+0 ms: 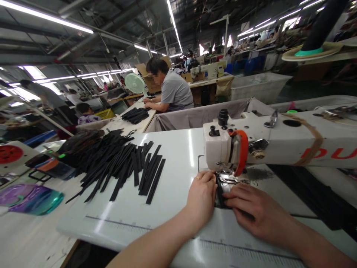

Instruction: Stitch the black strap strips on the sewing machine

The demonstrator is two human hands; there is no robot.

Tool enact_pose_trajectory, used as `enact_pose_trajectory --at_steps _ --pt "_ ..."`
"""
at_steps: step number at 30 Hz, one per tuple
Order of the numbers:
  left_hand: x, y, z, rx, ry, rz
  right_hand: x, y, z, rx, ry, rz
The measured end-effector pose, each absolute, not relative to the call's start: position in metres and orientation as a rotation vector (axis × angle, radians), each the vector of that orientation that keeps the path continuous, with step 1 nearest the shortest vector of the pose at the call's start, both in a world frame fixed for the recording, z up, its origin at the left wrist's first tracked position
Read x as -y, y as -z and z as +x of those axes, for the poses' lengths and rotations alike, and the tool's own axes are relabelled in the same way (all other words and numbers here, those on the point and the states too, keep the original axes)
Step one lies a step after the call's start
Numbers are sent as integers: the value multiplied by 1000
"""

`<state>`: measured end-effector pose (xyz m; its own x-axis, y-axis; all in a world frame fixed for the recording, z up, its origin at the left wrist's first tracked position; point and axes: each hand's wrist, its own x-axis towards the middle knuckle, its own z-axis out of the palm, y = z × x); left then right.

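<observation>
A narrow black fabric strip (219,195) lies under the head of the white sewing machine (219,149), at its metal needle plate. My left hand (202,193) is closed at the strip's left edge, fingers curled beside the presser foot area. From the right, my right hand (255,208) holds the strip's other edge with its fingers together; the thumb is partly hidden. On the left of the machine table lies a loose pile of black strips (119,160), with several separate ones (152,173) nearer my left hand.
Ruler markings (223,243) run along the table's front edge. A purple and teal bottle (32,199) lies at the far left. More black fabric (309,193) rests beneath the machine arm. Ahead, a co-worker (177,89) sits by a green fan (135,83) and other black strips (135,115).
</observation>
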<state>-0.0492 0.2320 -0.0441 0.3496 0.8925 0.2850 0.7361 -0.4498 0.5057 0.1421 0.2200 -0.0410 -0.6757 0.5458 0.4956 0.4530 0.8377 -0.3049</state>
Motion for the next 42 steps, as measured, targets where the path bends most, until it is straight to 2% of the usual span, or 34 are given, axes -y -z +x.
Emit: enact_pose_trajectory --at_steps 10,18,28,42 --pt "-233 35 -66 -1313 -726 2250 -226 42 141 2438 -80 -760" --pt "-231 39 -67 -1359 -825 2094 -224 44 142 2438 -67 -785" --pt "-239 40 -64 -1347 -843 2228 -229 51 139 2477 101 -886" --pt "-238 41 -59 -1377 -841 2277 -228 53 137 2472 79 -937"
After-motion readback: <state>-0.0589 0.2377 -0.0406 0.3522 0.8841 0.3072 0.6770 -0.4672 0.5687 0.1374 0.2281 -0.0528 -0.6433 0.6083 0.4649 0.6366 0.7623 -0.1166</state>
